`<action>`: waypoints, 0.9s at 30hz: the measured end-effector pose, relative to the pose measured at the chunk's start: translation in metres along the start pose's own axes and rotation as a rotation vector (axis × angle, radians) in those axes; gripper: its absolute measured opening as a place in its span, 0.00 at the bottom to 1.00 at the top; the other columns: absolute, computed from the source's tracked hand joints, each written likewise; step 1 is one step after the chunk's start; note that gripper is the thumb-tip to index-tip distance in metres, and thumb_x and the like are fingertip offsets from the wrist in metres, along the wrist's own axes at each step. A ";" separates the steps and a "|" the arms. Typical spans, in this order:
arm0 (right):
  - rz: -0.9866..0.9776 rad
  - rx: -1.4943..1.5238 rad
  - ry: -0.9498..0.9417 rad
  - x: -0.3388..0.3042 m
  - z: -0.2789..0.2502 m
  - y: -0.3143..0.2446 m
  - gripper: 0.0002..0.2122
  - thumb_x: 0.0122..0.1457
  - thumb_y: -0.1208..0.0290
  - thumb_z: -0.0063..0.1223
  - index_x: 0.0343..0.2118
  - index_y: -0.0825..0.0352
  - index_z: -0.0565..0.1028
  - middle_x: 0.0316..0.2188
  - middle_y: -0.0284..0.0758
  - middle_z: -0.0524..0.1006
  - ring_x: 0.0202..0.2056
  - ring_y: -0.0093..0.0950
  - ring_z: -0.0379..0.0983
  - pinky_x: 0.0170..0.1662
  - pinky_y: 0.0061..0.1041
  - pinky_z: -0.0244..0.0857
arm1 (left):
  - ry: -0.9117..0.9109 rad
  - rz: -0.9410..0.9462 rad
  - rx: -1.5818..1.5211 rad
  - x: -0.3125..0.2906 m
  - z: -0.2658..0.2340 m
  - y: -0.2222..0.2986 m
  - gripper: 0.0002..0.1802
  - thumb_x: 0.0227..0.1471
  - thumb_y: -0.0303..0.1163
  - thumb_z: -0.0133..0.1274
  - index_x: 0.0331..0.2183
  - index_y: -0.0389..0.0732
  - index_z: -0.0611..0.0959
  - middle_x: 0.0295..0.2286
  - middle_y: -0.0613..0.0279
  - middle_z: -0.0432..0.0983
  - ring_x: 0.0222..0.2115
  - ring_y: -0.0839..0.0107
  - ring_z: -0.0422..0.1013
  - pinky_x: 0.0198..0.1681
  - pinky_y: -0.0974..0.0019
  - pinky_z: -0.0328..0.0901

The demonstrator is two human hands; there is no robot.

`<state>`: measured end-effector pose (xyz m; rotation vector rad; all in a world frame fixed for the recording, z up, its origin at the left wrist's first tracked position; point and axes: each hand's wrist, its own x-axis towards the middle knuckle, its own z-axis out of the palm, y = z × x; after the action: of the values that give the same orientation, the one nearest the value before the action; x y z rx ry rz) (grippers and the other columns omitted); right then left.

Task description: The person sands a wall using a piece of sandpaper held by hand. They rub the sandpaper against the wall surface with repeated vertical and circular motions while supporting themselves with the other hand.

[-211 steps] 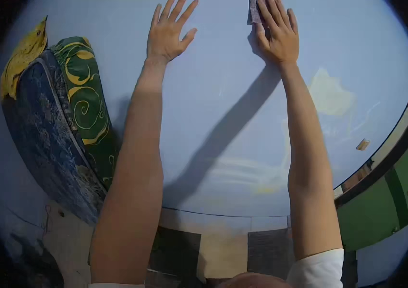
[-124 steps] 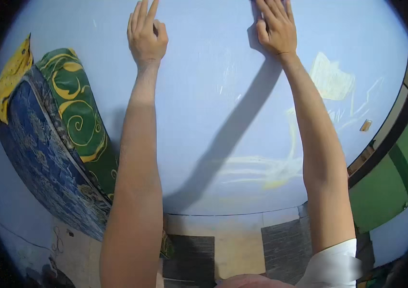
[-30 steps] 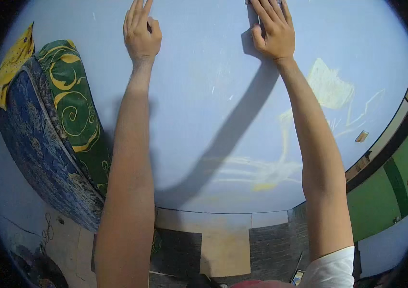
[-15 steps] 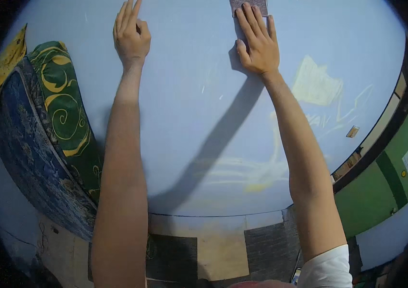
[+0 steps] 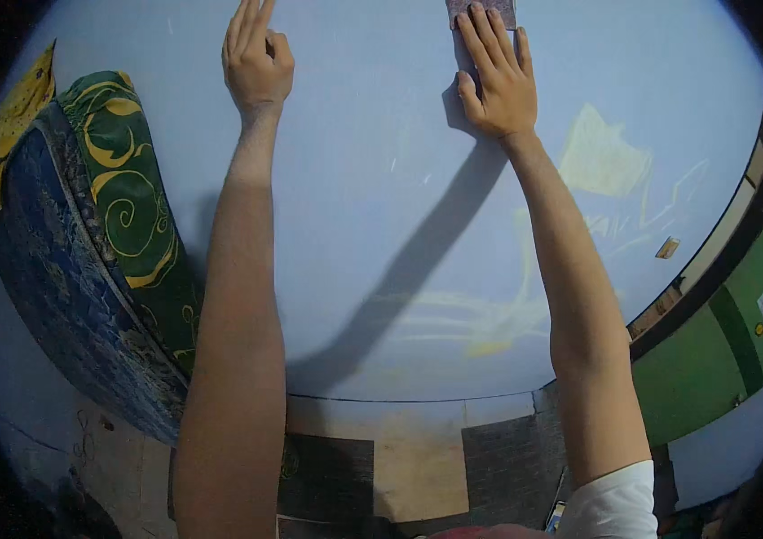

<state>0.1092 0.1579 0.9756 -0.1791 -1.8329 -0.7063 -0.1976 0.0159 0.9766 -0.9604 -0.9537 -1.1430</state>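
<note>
Flat against a pale blue wall (image 5: 354, 135), my right hand (image 5: 498, 85) presses a small brownish-grey sheet that looks like sandpaper (image 5: 508, 13). Its fingertips lie over the sheet, the thumb is spread out to the left, and the upper edge of the sheet is cut off by the picture. To the left, my left hand (image 5: 258, 61) is raised at the wall with its fingers stretched upward and nothing visible in it; its fingertips reach the picture's top edge. Both arms are extended far forward.
Pale yellow-green patches and streaks (image 5: 606, 153) mark the wall on the right, near a small brownish fitting (image 5: 667, 247). A blue patterned mattress (image 5: 49, 242) and a green-and-yellow cushion (image 5: 125, 180) lean at the left. A green door (image 5: 714, 350) stands right; dark floor tiles (image 5: 332, 476) lie below.
The view has shifted slightly, so the wall and both hands appear a little farther right. My right hand still presses the sheet, and the left keeps its pose.
</note>
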 end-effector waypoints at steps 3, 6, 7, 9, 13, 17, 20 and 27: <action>-0.034 -0.010 0.100 -0.010 0.009 0.011 0.37 0.55 0.60 0.44 0.72 0.57 0.60 0.74 0.35 0.57 0.74 0.35 0.50 0.75 0.53 0.37 | -0.013 -0.040 -0.080 0.002 0.002 0.016 0.34 0.59 0.24 0.42 0.64 0.56 0.74 0.66 0.66 0.66 0.67 0.63 0.59 0.70 0.48 0.53; -0.080 -0.051 0.144 -0.011 0.015 0.019 0.36 0.56 0.60 0.44 0.72 0.52 0.61 0.74 0.30 0.58 0.74 0.32 0.51 0.75 0.52 0.37 | -0.011 -0.037 -0.031 0.000 0.005 0.012 0.33 0.59 0.24 0.42 0.64 0.55 0.74 0.66 0.66 0.66 0.67 0.62 0.60 0.69 0.48 0.54; -0.077 -0.058 0.136 -0.011 0.016 0.016 0.36 0.56 0.60 0.44 0.72 0.52 0.60 0.74 0.30 0.57 0.74 0.31 0.51 0.76 0.50 0.36 | -0.013 -0.036 -0.032 -0.001 0.004 0.009 0.33 0.59 0.24 0.42 0.64 0.55 0.74 0.66 0.66 0.66 0.67 0.62 0.60 0.69 0.48 0.54; -0.085 -0.054 0.140 -0.008 0.018 0.012 0.36 0.56 0.60 0.44 0.72 0.51 0.61 0.74 0.30 0.58 0.74 0.31 0.51 0.76 0.49 0.36 | -0.010 -0.015 -0.020 -0.003 0.002 0.001 0.33 0.60 0.25 0.41 0.64 0.55 0.74 0.66 0.66 0.66 0.68 0.62 0.59 0.70 0.48 0.53; -0.124 0.057 0.183 -0.010 0.018 0.013 0.36 0.54 0.59 0.45 0.70 0.48 0.63 0.72 0.28 0.61 0.71 0.31 0.57 0.75 0.52 0.42 | -0.046 -0.075 -0.035 0.000 -0.001 0.013 0.33 0.60 0.25 0.41 0.64 0.56 0.74 0.66 0.67 0.66 0.68 0.63 0.59 0.71 0.50 0.52; -0.017 -0.022 0.040 -0.010 0.002 0.009 0.38 0.54 0.61 0.44 0.71 0.64 0.61 0.73 0.43 0.58 0.74 0.41 0.51 0.75 0.53 0.34 | -0.018 -0.052 -0.038 -0.001 0.001 0.013 0.32 0.60 0.25 0.41 0.64 0.55 0.75 0.65 0.66 0.67 0.67 0.62 0.60 0.70 0.52 0.52; -0.077 0.039 -0.035 -0.008 -0.001 0.003 0.37 0.55 0.61 0.43 0.71 0.63 0.62 0.72 0.42 0.59 0.74 0.40 0.51 0.75 0.53 0.34 | -0.006 -0.035 -0.039 0.003 -0.001 0.012 0.32 0.59 0.25 0.41 0.64 0.54 0.75 0.65 0.66 0.67 0.67 0.61 0.61 0.70 0.52 0.53; -0.063 -0.001 0.005 -0.011 0.003 0.006 0.36 0.54 0.61 0.43 0.70 0.63 0.64 0.72 0.41 0.61 0.73 0.39 0.53 0.75 0.52 0.37 | -0.076 -0.121 0.000 0.002 -0.006 0.020 0.31 0.57 0.21 0.41 0.61 0.39 0.76 0.63 0.51 0.69 0.66 0.52 0.61 0.70 0.53 0.54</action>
<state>0.1138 0.1666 0.9677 -0.1207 -1.8397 -0.7503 -0.1766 0.0124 0.9743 -0.9621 -1.0859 -1.2147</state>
